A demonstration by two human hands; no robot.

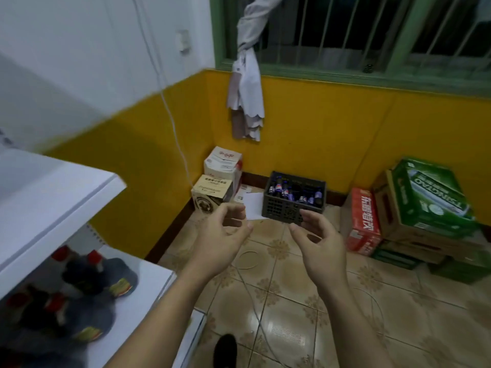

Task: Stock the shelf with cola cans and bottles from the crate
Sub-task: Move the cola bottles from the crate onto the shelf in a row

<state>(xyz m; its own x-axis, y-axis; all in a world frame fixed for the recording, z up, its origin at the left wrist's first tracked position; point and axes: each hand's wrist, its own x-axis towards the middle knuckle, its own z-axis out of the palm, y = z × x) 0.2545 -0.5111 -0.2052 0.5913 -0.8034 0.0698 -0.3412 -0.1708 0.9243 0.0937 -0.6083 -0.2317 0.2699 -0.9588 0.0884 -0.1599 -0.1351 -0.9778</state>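
A black plastic crate (281,211) stands on the floor against the yellow wall, with several dark cola bottles (285,192) with blue labels upright in it. My left hand (223,237) and my right hand (317,241) are both raised in front of me, well short of the crate, fingers loosely curled, holding nothing. At the left is the white shelf (58,187). Its lower board (148,282) carries several dark bottles with red caps (79,277), blurred.
Cardboard boxes (216,179) are stacked in the corner left of the crate. Red and green beer cartons (414,205) are piled at the right. A white sheet (253,208) lies by the crate. Thin cable loops run over the tiled floor (265,288). My dark shoe (225,351) shows below.
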